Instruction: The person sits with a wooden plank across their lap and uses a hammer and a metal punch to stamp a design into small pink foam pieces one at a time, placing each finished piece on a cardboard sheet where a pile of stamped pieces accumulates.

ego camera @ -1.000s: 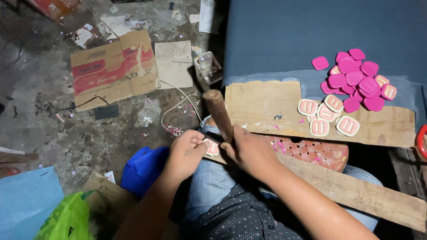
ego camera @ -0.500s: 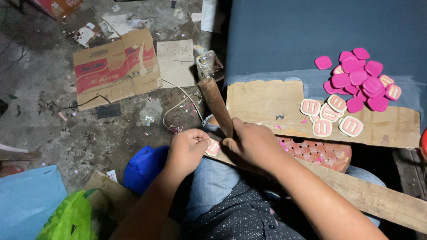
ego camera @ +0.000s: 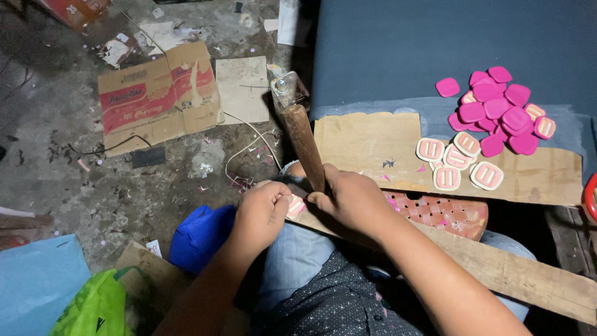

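My right hand [ego camera: 349, 200] grips the brown wooden handle of a hammer [ego camera: 303, 144]; its metal head points away from me toward the floor. My left hand [ego camera: 263, 210] pinches a small pink-and-cream piece [ego camera: 296, 206] against a wooden plank [ego camera: 510, 272] that lies across my lap. The two hands touch each other at the piece. A pink perforated sheet [ego camera: 443, 213] lies on the plank just right of my right hand.
Several pink rounded pieces [ego camera: 497, 115] are piled on a dark blue surface [ego camera: 410, 50], and cream-faced ones [ego camera: 457, 163] sit on a cardboard strip [ego camera: 367, 143]. Flattened cardboard boxes [ego camera: 158, 93], wires and scraps litter the concrete floor. A blue object [ego camera: 200, 233] and green bag [ego camera: 93, 308] lie at lower left.
The hammer's head has swung slightly away and up from my hands. Both hands stay together at the small piece on the plank.
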